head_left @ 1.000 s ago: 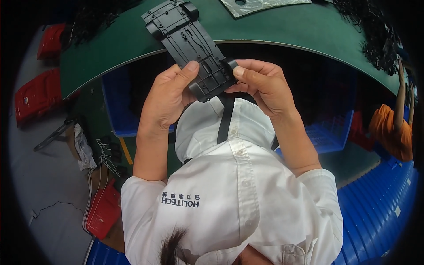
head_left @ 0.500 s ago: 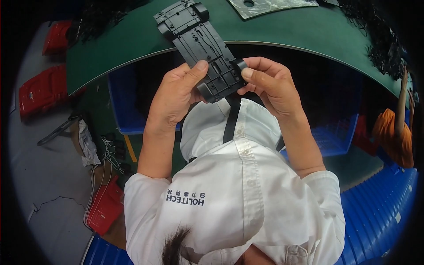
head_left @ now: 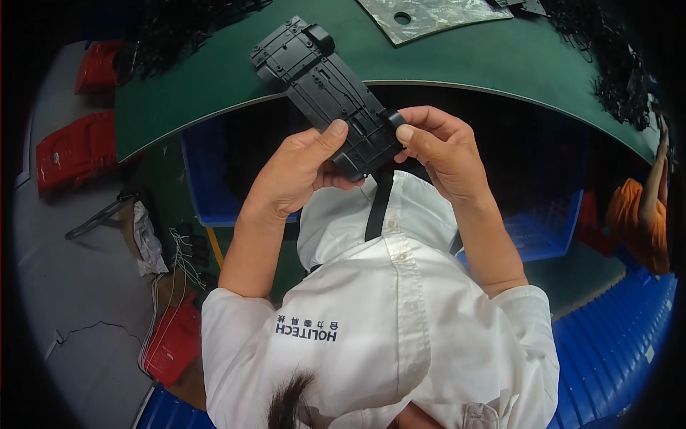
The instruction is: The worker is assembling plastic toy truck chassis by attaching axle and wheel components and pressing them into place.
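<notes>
A long black plastic toy-car chassis (head_left: 330, 91) is tilted in front of me, its far end over the green table. Ribs, small posts and rounded wheel-arch shapes cover the side that faces me. My left hand (head_left: 304, 164) grips its near left edge, thumb on top and fingers underneath. At the near right corner, my right hand (head_left: 441, 146) pinches the rounded arch, with the thumb on it and the fingers partly hidden behind. Both hands are closed on the chassis.
Heaps of thin black parts (head_left: 620, 86) lie on the green table (head_left: 500, 64), beside a grey metal plate with a hole (head_left: 421, 20). Blue crates (head_left: 214, 211) stand under it. Red plastic pieces (head_left: 78, 154) are at left; a person in orange (head_left: 638, 222) is at right.
The chassis and both hands sit slightly lower in view, as does the table edge. My left thumb has shifted a little to the right; both hands keep their hold.
</notes>
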The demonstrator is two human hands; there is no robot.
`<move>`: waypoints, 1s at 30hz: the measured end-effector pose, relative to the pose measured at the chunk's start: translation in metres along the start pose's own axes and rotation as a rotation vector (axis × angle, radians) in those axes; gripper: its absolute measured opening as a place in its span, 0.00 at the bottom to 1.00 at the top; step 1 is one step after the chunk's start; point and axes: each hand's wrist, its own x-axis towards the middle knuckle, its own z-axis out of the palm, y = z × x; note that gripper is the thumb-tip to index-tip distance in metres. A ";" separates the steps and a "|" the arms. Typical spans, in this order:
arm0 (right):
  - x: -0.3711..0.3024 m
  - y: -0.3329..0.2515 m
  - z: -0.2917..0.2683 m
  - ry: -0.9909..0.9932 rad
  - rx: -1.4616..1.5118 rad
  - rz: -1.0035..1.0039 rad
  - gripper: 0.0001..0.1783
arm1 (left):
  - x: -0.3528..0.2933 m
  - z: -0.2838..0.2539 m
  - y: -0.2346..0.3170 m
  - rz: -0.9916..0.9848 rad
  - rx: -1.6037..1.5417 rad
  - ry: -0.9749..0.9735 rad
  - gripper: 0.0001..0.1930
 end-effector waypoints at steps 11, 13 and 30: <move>0.002 -0.002 -0.004 -0.013 -0.045 -0.065 0.09 | 0.002 0.006 0.000 -0.066 -0.197 -0.115 0.23; 0.002 -0.002 -0.003 -0.009 -0.071 -0.083 0.09 | 0.001 0.003 0.000 -0.071 -0.185 -0.133 0.24; 0.001 -0.004 -0.006 -0.070 -0.058 -0.041 0.09 | -0.004 0.003 -0.008 -0.085 -0.265 -0.170 0.19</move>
